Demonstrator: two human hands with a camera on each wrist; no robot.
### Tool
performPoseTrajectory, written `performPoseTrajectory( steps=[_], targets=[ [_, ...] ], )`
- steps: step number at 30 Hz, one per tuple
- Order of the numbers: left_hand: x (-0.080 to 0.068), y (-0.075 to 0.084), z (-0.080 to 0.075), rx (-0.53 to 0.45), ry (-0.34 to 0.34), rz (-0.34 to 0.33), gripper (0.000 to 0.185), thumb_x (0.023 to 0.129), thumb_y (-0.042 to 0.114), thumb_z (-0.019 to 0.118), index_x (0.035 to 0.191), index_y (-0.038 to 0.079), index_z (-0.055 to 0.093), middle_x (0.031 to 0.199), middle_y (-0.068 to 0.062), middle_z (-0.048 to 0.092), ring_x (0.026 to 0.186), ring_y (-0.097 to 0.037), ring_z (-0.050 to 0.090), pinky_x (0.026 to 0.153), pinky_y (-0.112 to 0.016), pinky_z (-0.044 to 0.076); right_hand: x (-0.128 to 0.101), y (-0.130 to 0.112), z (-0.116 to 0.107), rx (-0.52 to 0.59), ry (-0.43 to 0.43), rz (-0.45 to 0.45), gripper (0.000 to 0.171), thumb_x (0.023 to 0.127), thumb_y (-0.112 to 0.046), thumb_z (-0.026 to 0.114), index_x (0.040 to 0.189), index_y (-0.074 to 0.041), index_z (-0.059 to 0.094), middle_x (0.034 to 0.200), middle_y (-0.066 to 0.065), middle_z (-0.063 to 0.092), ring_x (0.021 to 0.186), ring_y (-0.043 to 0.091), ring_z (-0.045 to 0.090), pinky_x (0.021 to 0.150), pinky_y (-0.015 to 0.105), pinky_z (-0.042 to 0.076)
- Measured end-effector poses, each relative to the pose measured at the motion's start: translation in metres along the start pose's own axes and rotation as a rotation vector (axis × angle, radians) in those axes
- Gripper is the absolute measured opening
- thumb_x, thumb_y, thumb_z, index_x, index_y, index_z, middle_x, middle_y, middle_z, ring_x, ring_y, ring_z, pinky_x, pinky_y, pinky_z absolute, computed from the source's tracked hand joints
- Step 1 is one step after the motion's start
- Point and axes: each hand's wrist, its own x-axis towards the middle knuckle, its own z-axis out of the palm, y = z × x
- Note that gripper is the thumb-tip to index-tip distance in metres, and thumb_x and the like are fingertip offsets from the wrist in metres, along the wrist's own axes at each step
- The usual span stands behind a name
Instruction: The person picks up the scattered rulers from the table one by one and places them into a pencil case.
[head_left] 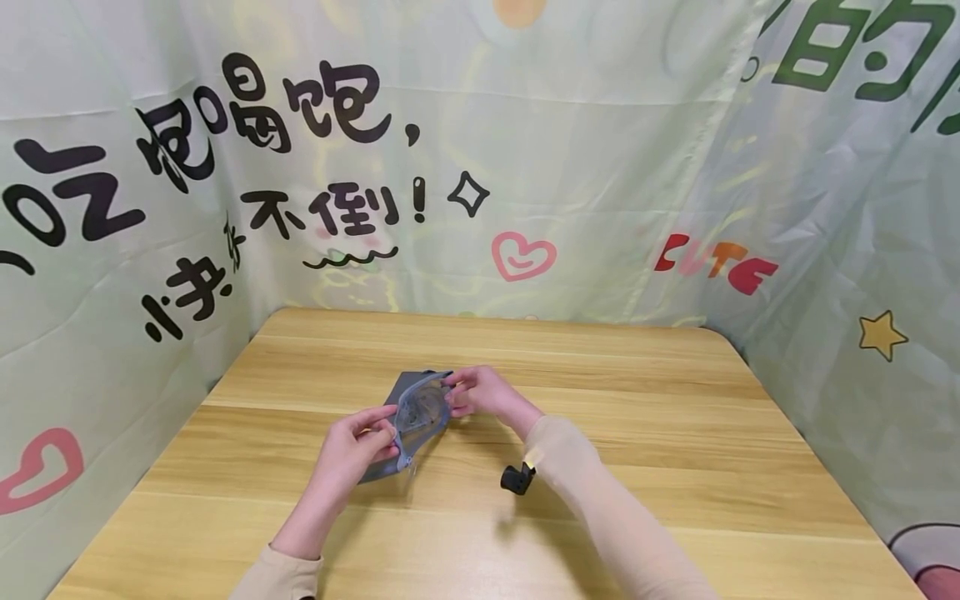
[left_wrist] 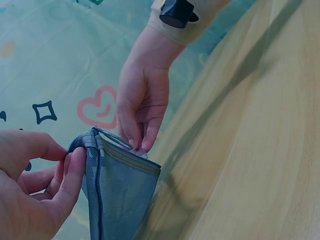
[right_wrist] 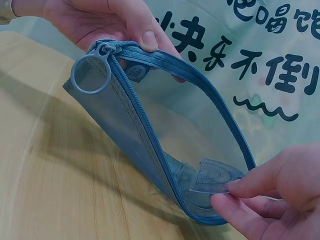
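Partly hidden inside pouch [right_wrist: 150,130]: clear plastic piece [right_wrist: 212,180] under right hand [right_wrist: 270,200] fingertips. Cut off at frame edge: left hand [left_wrist: 30,195], pouch bottom.

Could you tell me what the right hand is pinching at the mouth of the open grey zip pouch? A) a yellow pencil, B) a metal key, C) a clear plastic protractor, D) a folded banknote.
C: in the right wrist view the right hand pinches a clear, half-round protractor at the open mouth of the pouch, while the left hand holds the end with the ring zip pull.
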Motion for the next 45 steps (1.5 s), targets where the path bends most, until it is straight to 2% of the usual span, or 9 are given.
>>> performPoseTrajectory(
  steps=[16,25,35,40,45],
  targets=[
    [0.0,0.001,0.001,0.005,-0.003,0.002,0.042,0.091,-0.002,0.059,0.133,-0.005,0.058,0.092,-0.003,0.054,0.076,-0.009,0.061,0.072,-0.02,0.061,0.006,0.002,0.009,0.053,0.043,-0.004,0.04,0.087,0.016,0.055,0.126,0.011,0.055,0.102,0.023,0.066,0.074,0.016,0.065,0.082,0.037,0.064],
    [-0.001,0.002,0.002,-0.004,-0.002,0.006,0.042,0.09,-0.002,0.059,0.132,-0.006,0.058,0.09,-0.003,0.055,0.076,-0.007,0.062,0.073,-0.02,0.062,0.005,0.0,0.013,0.065,0.034,-0.027,0.037,0.087,0.015,0.056,0.124,0.016,0.054,0.114,0.036,0.063,0.074,0.016,0.067,0.082,0.035,0.064],
    [-0.001,0.001,0.003,-0.008,-0.001,0.011,0.042,0.09,-0.002,0.06,0.131,-0.005,0.059,0.091,-0.004,0.056,0.077,-0.007,0.062,0.072,-0.02,0.062,0.006,0.0,0.015,0.076,0.049,-0.008,0.035,0.087,0.015,0.056,0.122,0.015,0.056,0.112,0.034,0.065,0.074,0.017,0.067,0.081,0.035,0.064],
    [-0.001,0.0,0.003,-0.016,-0.001,0.007,0.042,0.09,-0.002,0.059,0.132,-0.005,0.058,0.09,-0.003,0.056,0.076,-0.007,0.062,0.072,-0.02,0.061,0.004,0.0,0.016,0.013,0.062,-0.017,0.034,0.086,0.011,0.061,0.12,0.014,0.059,0.111,0.032,0.066,0.081,0.022,0.07,0.082,0.037,0.063],
    [-0.001,-0.001,0.002,-0.019,-0.002,0.004,0.042,0.09,-0.002,0.059,0.132,-0.005,0.058,0.089,-0.002,0.056,0.076,-0.007,0.061,0.072,-0.021,0.062,0.001,0.002,0.014,-0.12,0.082,-0.026,0.035,0.085,0.003,0.068,0.119,0.007,0.063,0.112,0.023,0.068,0.082,0.017,0.065,0.08,0.037,0.062]
  ],
)
